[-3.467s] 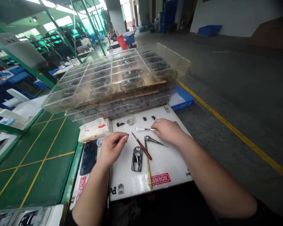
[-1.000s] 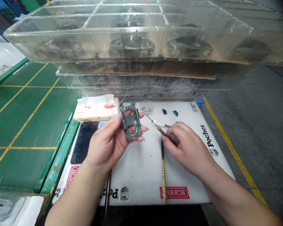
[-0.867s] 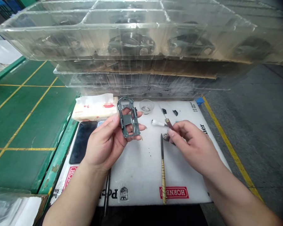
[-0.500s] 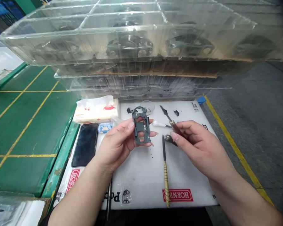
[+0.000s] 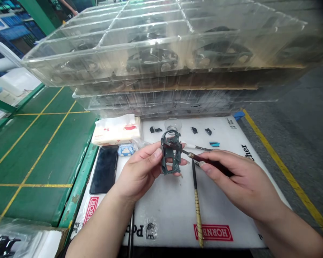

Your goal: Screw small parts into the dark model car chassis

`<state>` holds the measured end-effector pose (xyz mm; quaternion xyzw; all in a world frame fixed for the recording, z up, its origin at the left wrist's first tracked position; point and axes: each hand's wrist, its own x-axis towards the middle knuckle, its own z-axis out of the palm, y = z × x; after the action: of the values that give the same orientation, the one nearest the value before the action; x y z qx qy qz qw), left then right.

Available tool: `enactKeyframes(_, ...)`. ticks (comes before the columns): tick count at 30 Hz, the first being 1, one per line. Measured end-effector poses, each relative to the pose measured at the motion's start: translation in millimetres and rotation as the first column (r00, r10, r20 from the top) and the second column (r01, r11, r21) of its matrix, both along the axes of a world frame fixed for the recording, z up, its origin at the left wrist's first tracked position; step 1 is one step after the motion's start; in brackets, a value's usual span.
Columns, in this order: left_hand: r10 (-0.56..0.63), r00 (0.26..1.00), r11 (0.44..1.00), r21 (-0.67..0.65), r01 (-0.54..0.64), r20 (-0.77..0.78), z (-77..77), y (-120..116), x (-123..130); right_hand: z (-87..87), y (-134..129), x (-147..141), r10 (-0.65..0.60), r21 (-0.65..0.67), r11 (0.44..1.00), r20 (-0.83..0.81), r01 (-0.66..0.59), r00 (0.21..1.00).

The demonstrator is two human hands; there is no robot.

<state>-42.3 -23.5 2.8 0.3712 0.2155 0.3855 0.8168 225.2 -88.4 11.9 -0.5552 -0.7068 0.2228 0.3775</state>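
My left hand (image 5: 142, 168) is closed on a dark grey toy car body frame (image 5: 168, 163), held upright above the white foam work surface (image 5: 164, 208). In my right hand (image 5: 228, 172) is a craft knife (image 5: 195, 156) with a brown handle, gripped near its metal collar. Its blade reaches across the frame and seems to touch it; the exact contact is hard to make out. Below the knife lies a file (image 5: 196, 190) with a yellow wrapped handle. A white-handled tool (image 5: 192, 146) rests behind, partly covered by my right hand.
Clear plastic trays (image 5: 161, 64) holding dark car bodies are stacked at the back. Small dark parts (image 5: 194, 130) lie by a clear round dish (image 5: 173, 124). On the left are a phone (image 5: 104, 169), a tissue pack (image 5: 117, 129) and a green bench (image 5: 40, 154).
My right hand has brought the craft knife leftward and down onto the car frame. The frame has turned slightly in my left hand. The whole view has shifted a little.
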Motion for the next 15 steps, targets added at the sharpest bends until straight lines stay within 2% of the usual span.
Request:
enactKeyframes(8, 0.004, 0.999, 1.0, 0.008, -0.004, -0.049, -1.2, 0.6, -0.8, -3.8, -1.7, 0.3, -0.022, -0.009, 1.0, -0.024, 0.021, 0.999)
enactKeyframes(15, -0.016, 0.996, 1.0, 0.022, 0.018, -0.091, -5.2, -1.0, -2.2, -1.2, -2.6, 0.7, 0.013, 0.019, 1.0, -0.027, -0.012, 1.0)
